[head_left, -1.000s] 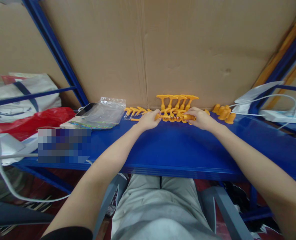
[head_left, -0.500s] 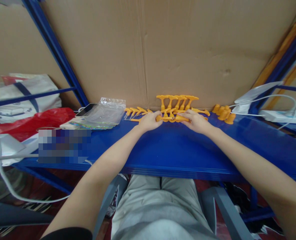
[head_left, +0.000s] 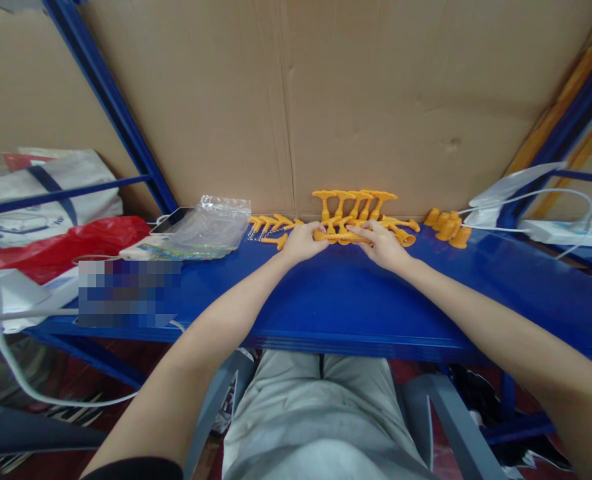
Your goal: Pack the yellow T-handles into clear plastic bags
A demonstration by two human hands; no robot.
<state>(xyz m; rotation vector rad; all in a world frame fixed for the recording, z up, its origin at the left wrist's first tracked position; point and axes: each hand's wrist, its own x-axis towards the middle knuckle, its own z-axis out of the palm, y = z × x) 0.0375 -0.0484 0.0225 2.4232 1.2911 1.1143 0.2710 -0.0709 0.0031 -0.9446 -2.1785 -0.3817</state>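
My left hand [head_left: 305, 244] is closed on one end of an orange plastic piece [head_left: 339, 237] with a long, narrow shape. From the other side, my right hand [head_left: 385, 247] pinches the same piece, fingers bent over it; its exact form is partly hidden. Right behind my hands, several orange T-shaped plastic pieces [head_left: 359, 200] stand in a row by the cardboard. More orange branching pieces with thin metal chains [head_left: 263, 233] lie left of my left hand. A hollow-ended orange piece [head_left: 409, 240] rests just beyond my right hand.
Several orange tapered caps [head_left: 449, 228] stand on the blue table [head_left: 336, 300] at right. A clear plastic bag [head_left: 211, 230], a red bag [head_left: 71, 247] and white cables [head_left: 13, 360] are at left. A cardboard wall [head_left: 376, 100] closes off the back; blue posts [head_left: 101, 87] frame it.
My right hand has shifted a little left, closer to my left hand, uncovering the hollow-ended piece. My left hand has edged slightly right, and the held piece looks turned.
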